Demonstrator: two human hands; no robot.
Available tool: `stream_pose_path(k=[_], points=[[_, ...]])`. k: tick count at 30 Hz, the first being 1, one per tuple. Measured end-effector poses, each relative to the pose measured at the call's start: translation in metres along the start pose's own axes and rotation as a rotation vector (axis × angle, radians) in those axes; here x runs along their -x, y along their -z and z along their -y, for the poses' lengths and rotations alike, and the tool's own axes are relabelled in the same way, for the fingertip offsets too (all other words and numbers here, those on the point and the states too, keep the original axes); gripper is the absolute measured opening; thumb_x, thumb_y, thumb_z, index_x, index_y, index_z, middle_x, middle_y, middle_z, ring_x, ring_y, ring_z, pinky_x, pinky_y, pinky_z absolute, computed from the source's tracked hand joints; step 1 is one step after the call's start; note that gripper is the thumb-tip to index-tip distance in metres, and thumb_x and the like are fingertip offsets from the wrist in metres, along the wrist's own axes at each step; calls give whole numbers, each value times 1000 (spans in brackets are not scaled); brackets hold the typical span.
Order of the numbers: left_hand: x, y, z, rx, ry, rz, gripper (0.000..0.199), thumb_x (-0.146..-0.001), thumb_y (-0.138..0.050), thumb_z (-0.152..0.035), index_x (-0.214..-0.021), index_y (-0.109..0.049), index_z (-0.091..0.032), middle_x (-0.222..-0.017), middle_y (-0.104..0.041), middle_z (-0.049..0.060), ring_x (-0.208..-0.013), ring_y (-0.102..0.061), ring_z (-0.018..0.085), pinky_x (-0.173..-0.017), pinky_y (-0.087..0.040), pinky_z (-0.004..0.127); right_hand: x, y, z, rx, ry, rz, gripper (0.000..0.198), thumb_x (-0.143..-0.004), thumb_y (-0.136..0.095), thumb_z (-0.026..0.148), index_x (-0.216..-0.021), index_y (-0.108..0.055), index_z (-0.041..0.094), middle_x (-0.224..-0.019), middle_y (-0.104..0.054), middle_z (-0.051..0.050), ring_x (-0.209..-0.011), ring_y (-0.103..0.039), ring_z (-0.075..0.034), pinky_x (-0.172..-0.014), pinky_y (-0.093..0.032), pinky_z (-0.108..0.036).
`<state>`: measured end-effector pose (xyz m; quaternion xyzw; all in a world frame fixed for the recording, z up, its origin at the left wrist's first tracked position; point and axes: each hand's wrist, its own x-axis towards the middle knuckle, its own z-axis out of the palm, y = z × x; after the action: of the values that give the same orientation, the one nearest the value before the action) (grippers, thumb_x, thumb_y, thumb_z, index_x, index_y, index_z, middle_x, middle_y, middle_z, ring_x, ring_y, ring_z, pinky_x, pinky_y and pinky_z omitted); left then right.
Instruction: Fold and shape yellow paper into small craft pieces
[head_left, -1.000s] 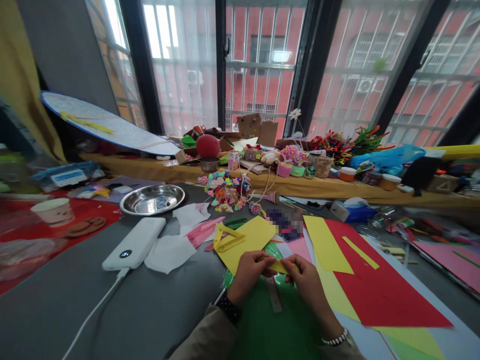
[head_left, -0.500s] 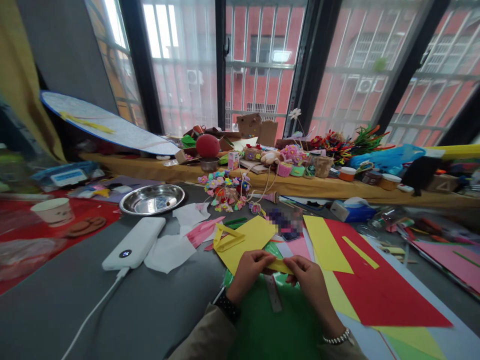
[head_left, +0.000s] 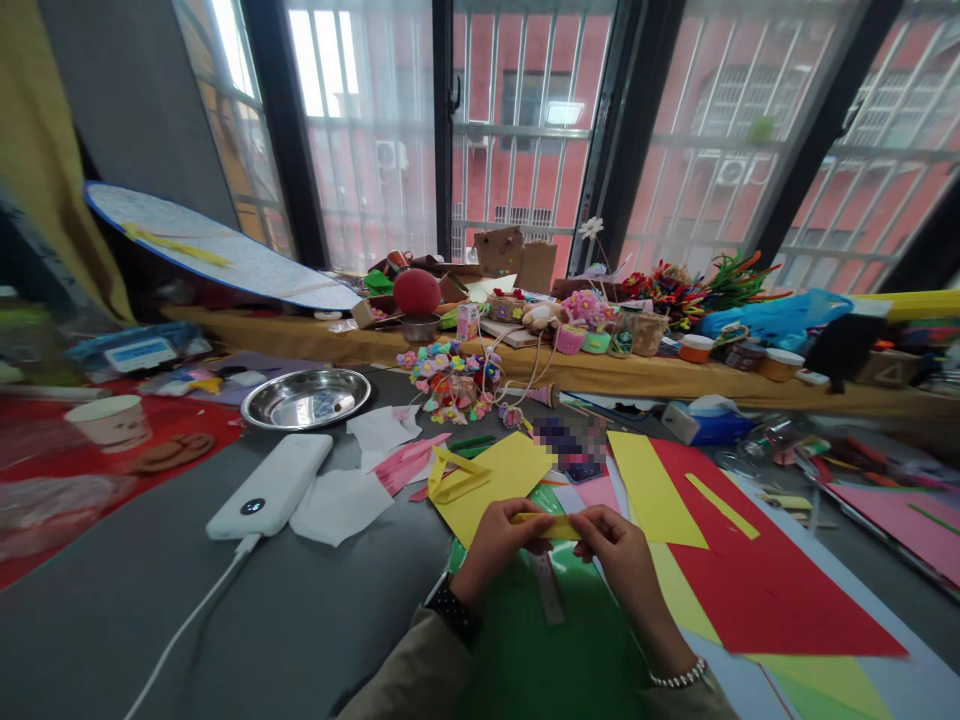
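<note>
All over the grey table (head_left: 330, 610), lots of paper and craft things. Near, below the hands, a shiny green sheet (head_left: 555, 665). To the right, a big red sheet (head_left: 802, 600), lying flat. On the far left side of the hands, a yellow sheet (head_left: 506, 475), smaller and flat too. On top of it, already bent into a corner shape, a yellow band (head_left: 455, 491). Over on the red sheet, cut thin but flat, a thin strip (head_left: 721, 506). Looks partway through, with some cutting and bending done, and probably not finished with the held strip (head_left: 556, 527). Held up over the near middle, level and stretched from side to side. Pinched at its left end by the left hand (head_left: 495, 538), at its right end by the right hand (head_left: 616, 548). Fingers closed tight at both ends, with just the middle bit showing between.
</note>
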<state>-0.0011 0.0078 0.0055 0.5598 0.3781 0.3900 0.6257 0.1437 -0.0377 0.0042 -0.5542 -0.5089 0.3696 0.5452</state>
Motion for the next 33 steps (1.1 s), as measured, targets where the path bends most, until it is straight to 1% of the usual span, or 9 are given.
stream_pose_path(k=[5,8,11,18,21,24,28,33], points=[[2,-2,0,-10,-22,7,32,-56,-61,-41,-64,-58,-10,-50,-59,2,-47,-56,15,-49,-44,24,0,-3,0,-65,-6,15,28,-64,-56,42,-66,-54,14,-49,-55,0,-46,-52,-13,-45,-40,-22],[3,-2,-1,-15,-32,9,31,-56,-61,-40,-63,-59,-10,-50,-59,2,-47,-56,15,-48,-44,24,-1,-4,1,-127,-41,57,32,-61,-58,44,-70,-55,14,-56,-58,-1,-50,-56,-15,-48,-44,-24],[2,-1,0,-35,-29,15,31,-56,-61,-40,-63,-59,-10,-51,-59,2,-48,-56,15,-49,-44,24,-1,-5,2,-126,-81,101,35,-58,-60,45,-72,-57,13,-62,-59,-3,-55,-58,-18,-52,-47,-27],[-1,-1,0,76,110,9,34,-55,-61,-44,-62,-54,-11,-50,-59,0,-48,-57,15,-50,-45,26,-1,-4,0,-126,-46,98,30,-60,-60,42,-70,-59,13,-65,-59,-3,-59,-58,-18,-58,-48,-29],[0,-1,-3,120,142,6,35,-52,-63,-43,-63,-54,-11,-53,-61,2,-51,-58,15,-53,-45,26,-1,-3,-1,-131,-42,93,32,-57,-61,43,-69,-60,13,-66,-60,-4,-59,-59,-19,-58,-48,-29],[1,1,-4,155,175,41,34,-52,-64,-40,-64,-55,-10,-58,-62,4,-51,-58,14,-55,-45,25,-1,-4,-1,-132,-36,94,32,-57,-62,43,-69,-61,13,-65,-61,-4,-60,-59,-19,-58,-48,-30],[0,4,-2,163,171,91,31,-54,-64,-38,-65,-57,-9,-59,-62,4,-50,-56,12,-55,-44,23,0,-4,1,-133,-27,110,31,-59,-60,42,-71,-60,14,-68,-61,-4,-61,-59,-19,-60,-48,-30],[-1,5,-1,153,150,90,32,-53,-65,-38,-63,-57,-9,-55,-60,2,-50,-56,12,-55,-43,24,-1,-4,0,-86,-28,121,34,-58,-60,45,-70,-59,13,-65,-61,-6,-60,-59,-20,-57,-48,-30]])
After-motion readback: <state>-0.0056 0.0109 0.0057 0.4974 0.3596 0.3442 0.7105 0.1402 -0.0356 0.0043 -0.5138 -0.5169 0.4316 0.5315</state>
